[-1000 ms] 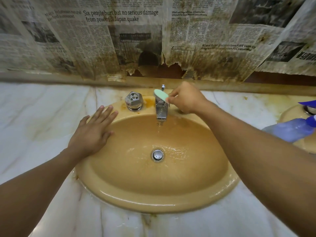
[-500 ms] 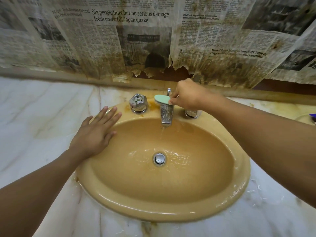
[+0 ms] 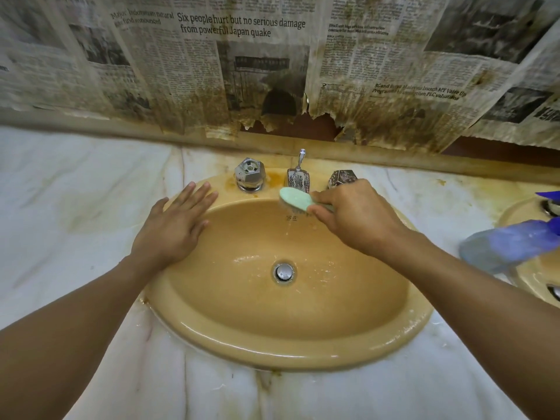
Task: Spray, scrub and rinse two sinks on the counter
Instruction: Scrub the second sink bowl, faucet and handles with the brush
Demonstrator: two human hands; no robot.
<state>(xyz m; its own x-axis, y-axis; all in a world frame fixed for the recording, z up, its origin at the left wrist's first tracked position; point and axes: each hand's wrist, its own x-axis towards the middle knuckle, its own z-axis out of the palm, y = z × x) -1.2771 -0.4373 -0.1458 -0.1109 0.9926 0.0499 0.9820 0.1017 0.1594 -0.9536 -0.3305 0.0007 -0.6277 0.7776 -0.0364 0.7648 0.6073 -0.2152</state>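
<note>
a white veined marble counter, stained yellow-brown near the fittings, runs across the view. behind it a low ledge meets a wall papered with old newspaper, torn and stained brown along its lower edge.

set into the counter is a tan oval sink, wet and glossy, with a chrome drain at the middle of the bowl and water lying around it. on its far rim stand a left tap handle, a chrome faucet and a right tap handle. at the right edge, part of a second sink shows, and a blue spray bottle, blurred, lies partly across it. the right forearm crosses the near-right rim of the first sink.

the left hand rests flat on the far-left rim, fingers straight and slightly spread, holding nothing. the right hand has its fingers and thumb curled round the handle of a pale green scrub brush, whose head sits just in front of the faucet spout, over the far wall of the bowl. a thin trickle of water falls beneath the brush.
</note>
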